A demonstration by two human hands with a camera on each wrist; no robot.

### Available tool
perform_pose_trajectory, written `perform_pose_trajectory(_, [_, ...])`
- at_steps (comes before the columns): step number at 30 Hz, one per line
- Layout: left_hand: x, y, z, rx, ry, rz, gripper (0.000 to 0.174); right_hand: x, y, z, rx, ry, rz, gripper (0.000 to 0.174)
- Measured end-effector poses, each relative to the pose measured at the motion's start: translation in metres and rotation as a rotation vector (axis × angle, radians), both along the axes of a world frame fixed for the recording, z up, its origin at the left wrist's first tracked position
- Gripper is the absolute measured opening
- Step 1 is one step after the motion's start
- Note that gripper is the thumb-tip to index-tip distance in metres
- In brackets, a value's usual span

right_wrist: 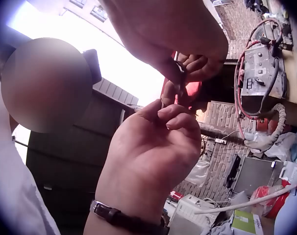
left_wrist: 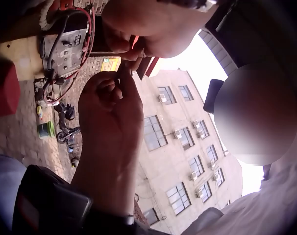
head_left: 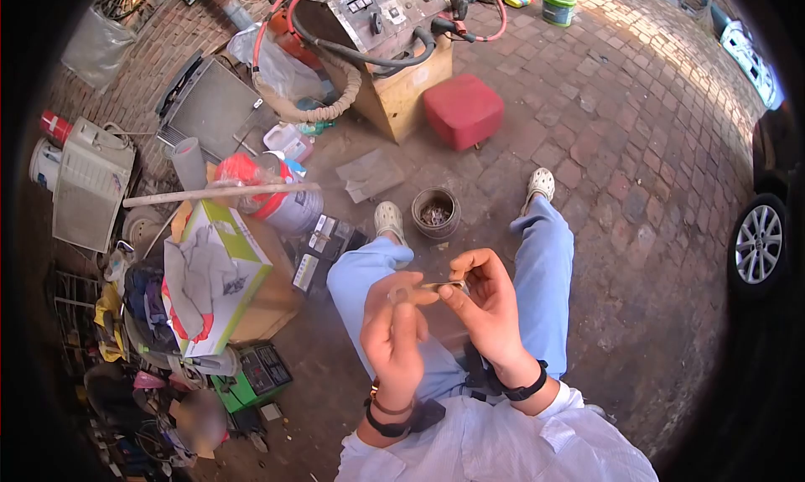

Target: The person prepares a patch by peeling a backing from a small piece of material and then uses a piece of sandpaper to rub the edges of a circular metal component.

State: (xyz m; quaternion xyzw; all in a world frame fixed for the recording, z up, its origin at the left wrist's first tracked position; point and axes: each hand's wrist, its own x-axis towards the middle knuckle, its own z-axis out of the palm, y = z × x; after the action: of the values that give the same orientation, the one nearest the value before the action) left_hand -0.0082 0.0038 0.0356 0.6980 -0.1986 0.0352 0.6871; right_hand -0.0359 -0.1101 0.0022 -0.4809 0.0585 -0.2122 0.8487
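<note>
Both hands meet above the lap. The right hand (head_left: 490, 310) pinches a small narrow dark piece (head_left: 444, 286) with a brassy edge between thumb and fingertips. From the other side comes the left hand (head_left: 392, 339), its thumb laid against its forefinger and its fingertips right at the piece's near end. In the right wrist view the dark piece (right_wrist: 181, 72) shows under the right fingers, and the left hand (right_wrist: 153, 142) reaches up to it with thumb and forefinger together. I cannot tell the piece's kind. Fingers hide most of it.
A round pot (head_left: 436, 212) with small scraps inside stands between the feet. Beyond it are a red stool (head_left: 464, 111) and a machine (head_left: 386, 17) with cables. At left are a car battery (head_left: 323, 251), a cardboard box (head_left: 277, 298) and clutter. A car wheel (head_left: 760, 241) is at right.
</note>
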Motion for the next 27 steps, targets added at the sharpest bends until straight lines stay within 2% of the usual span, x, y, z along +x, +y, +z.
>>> perform_pose_trajectory(4, [0.0,0.004,-0.006,-0.075,0.075,-0.047,0.03,-0.002,-0.002,-0.003,-0.059,-0.129,-0.004,0.032])
perform_pose_trajectory(6, [-0.001,0.002,-0.01,-0.193,-0.112,-0.042,0.027,-0.003,-0.003,-0.003,-0.221,-0.294,-0.113,0.03])
perform_pose_trajectory(7, [0.0,0.005,-0.012,-0.192,-0.108,-0.043,0.027,-0.004,-0.005,-0.001,-0.22,-0.29,-0.114,0.03])
perform_pose_trajectory(9, [0.002,0.013,-0.014,-0.032,-0.361,0.005,0.037,-0.006,-0.01,0.005,-0.537,-0.394,-0.249,0.028])
perform_pose_trajectory(11, [-0.002,0.014,-0.015,-0.045,-0.344,0.026,0.035,-0.007,-0.008,0.006,-0.532,-0.394,-0.294,0.026])
perform_pose_trajectory(16, [-0.003,0.013,-0.019,-0.124,-0.352,0.041,0.028,-0.011,-0.014,0.011,-0.726,-0.431,-0.314,0.03])
perform_pose_trajectory(18, [-0.002,0.012,-0.023,-0.197,-0.34,0.053,0.014,-0.013,-0.014,0.013,-0.763,-0.425,-0.329,0.032])
perform_pose_trajectory(20, [-0.005,0.014,-0.022,-0.142,-0.333,0.062,0.015,-0.014,-0.014,0.013,-0.8,-0.417,-0.347,0.033])
perform_pose_trajectory(22, [-0.007,0.015,-0.021,-0.088,-0.326,0.068,0.016,-0.014,-0.01,0.012,-0.874,-0.385,-0.5,0.035])
perform_pose_trajectory(23, [-0.007,0.017,-0.021,-0.058,-0.405,0.075,0.015,-0.012,-0.008,0.012,-0.875,-0.384,-0.502,0.035])
perform_pose_trajectory(25, [-0.008,0.016,-0.02,-0.027,-0.484,0.083,0.014,-0.01,-0.003,0.011,-0.842,-0.374,-0.661,0.036])
perform_pose_trajectory(27, [-0.008,0.012,-0.018,-0.065,-0.604,0.044,0.013,-0.013,-0.006,0.008,-0.868,-0.361,-0.684,0.036])
